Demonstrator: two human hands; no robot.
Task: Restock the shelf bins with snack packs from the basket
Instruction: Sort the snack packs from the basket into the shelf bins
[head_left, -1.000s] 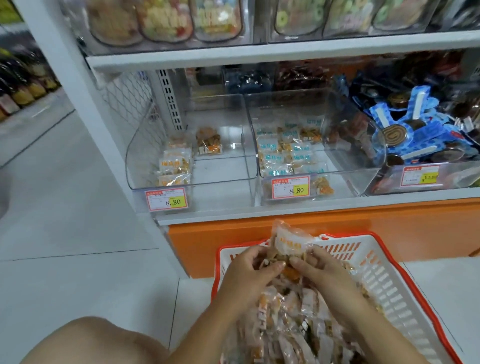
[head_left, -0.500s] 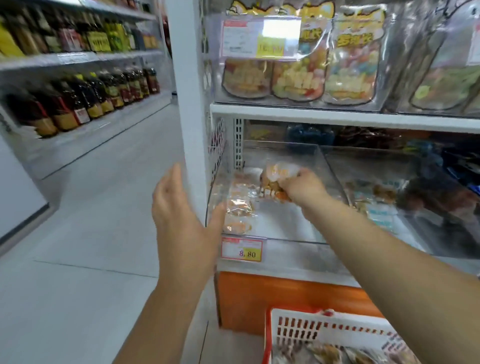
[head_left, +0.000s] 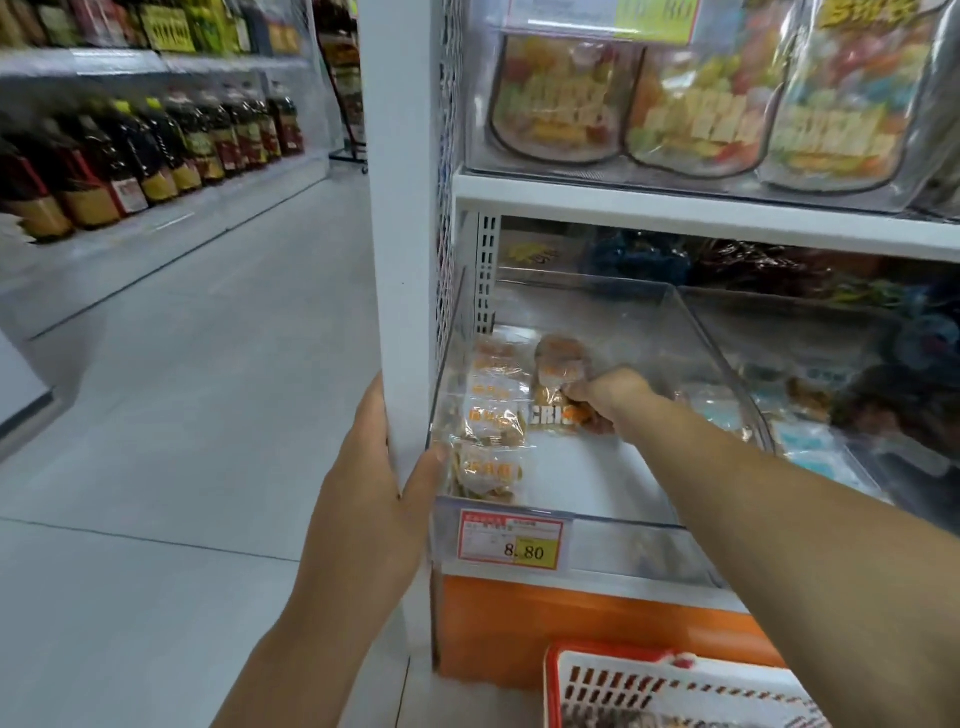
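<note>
The right hand (head_left: 608, 400) is deep inside the clear plastic shelf bin (head_left: 722, 358), fingers curled, pinching a small transparent snack pack with orange print (head_left: 558, 371). That pack sits low over the bin's white floor, toward the bin's back-left. It is just beside a row of matching clear snack packs (head_left: 493, 415) lined along the bin's left wall. Over at the bin's left, the left hand (head_left: 371, 483) clasps the white metal shelf post (head_left: 400, 208), fingers flat on the post's outer face, thumb round its front edge, tip right at the bin's front-left corner. On the bin's front lip there's a red-and-yellow price label (head_left: 511, 540). Below the bin, in front of the orange shelf base (head_left: 571, 623), sits the red-rimmed white plastic basket (head_left: 685, 691), only partly in view.
</note>
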